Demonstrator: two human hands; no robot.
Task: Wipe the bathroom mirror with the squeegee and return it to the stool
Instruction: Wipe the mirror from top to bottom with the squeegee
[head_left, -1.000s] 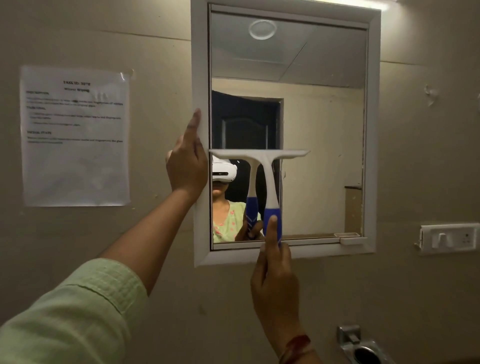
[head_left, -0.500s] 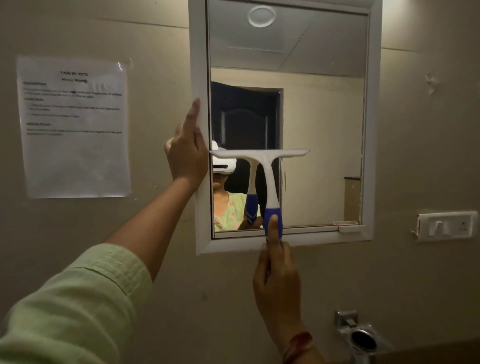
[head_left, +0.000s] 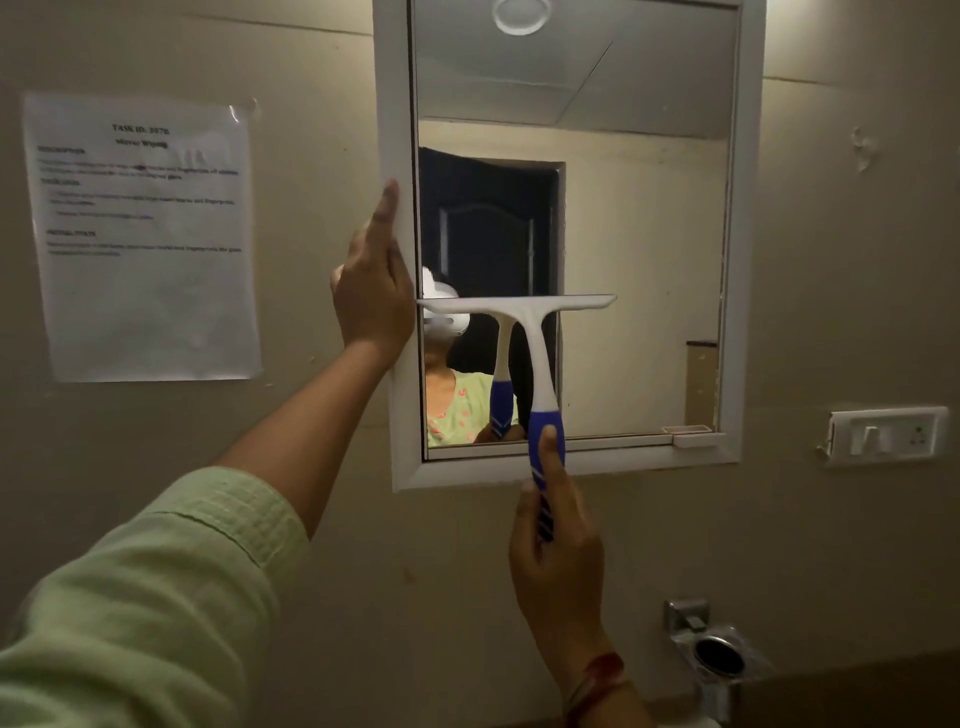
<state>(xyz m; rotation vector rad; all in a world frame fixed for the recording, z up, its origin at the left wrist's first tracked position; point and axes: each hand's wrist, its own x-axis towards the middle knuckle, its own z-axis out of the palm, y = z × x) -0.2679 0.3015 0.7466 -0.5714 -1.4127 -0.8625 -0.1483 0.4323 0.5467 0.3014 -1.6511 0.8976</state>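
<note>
squeegee (head_left: 538, 358) at mirror (head_left: 639, 249) left edge

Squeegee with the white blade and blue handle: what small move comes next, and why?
Probably draw the white-bladed, blue-handled squeegee straight down to the bottom edge of the white-framed mirror: its blade lies level partway up the glass, the right hand grips the handle, and the left hand rests on the frame.

A printed sheet (head_left: 143, 236) is hanging just left of the mirror (head_left: 649, 234). Its top line is reading "TASK ID:" followed by a four-digit number that is too blurred to be sure of, possibly 3078. Under it a second centred line is showing what looks like "Mirror Wiping". The bold headings and paragraphs below are smearing together, so no word there is coming through.
</note>
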